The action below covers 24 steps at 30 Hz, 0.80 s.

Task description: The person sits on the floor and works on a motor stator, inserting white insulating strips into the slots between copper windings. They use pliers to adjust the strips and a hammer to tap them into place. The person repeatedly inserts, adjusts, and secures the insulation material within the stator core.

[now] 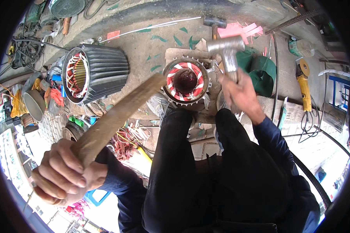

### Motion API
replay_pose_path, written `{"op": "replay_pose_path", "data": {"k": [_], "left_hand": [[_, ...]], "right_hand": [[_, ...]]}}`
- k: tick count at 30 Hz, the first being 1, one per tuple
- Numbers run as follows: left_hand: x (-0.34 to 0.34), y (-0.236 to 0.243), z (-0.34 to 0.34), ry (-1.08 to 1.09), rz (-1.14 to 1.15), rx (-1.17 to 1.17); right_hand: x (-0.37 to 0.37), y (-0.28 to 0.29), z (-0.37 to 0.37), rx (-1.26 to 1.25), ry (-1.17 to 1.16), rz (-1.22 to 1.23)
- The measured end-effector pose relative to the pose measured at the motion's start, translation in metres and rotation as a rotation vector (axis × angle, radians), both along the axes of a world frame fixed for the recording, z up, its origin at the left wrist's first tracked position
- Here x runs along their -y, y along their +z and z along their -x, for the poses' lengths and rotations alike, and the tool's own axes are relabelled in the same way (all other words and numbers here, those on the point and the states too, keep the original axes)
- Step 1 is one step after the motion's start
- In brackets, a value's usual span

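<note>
My left hand [68, 174] is wrapped round the near end of a flat wooden bar [116, 114]. The bar slants up to the right, and its far tip reaches the left rim of a motor stator [185, 101]. That stator stands upright before my knees, with red-and-white bound coil windings [174, 79] ringing its dark round hollow. My right hand [241, 95] grips a metal hammer [226, 46], slightly smeared by motion, raised to the right of the stator. Whether the bar's tip touches the windings I cannot tell.
A larger finned motor housing [107, 70] lies on its side at left. Behind are a second hammer [214, 22], green scraps and pink sheets [241, 32]. At right lie a green roll [263, 75] and a yellow angle grinder [305, 87]. Red wire [124, 147] lies below the bar.
</note>
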<state>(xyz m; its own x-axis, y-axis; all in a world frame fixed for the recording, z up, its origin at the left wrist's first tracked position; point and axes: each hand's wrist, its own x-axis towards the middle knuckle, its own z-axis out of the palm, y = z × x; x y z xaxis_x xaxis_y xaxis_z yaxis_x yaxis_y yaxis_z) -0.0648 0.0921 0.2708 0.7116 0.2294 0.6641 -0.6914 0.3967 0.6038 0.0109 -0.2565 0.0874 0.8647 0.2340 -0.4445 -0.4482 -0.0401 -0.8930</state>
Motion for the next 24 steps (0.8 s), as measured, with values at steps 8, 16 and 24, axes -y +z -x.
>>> {"op": "replay_pose_path", "data": {"k": [8, 16, 24], "left_hand": [[0.019, -0.048, -0.017, -0.142, -0.156, -0.276], [0.003, -0.062, -0.031, -0.34, -0.238, -0.218], [0.013, -0.051, -0.042, -0.407, -0.334, -0.172]], "right_hand": [[0.001, 0.033, 0.014, -0.002, 0.054, -0.19], [-0.025, 0.042, 0.016, 0.255, -0.277, -0.27], [-0.054, 0.013, 0.038, -0.03, 0.402, -0.083]]}}
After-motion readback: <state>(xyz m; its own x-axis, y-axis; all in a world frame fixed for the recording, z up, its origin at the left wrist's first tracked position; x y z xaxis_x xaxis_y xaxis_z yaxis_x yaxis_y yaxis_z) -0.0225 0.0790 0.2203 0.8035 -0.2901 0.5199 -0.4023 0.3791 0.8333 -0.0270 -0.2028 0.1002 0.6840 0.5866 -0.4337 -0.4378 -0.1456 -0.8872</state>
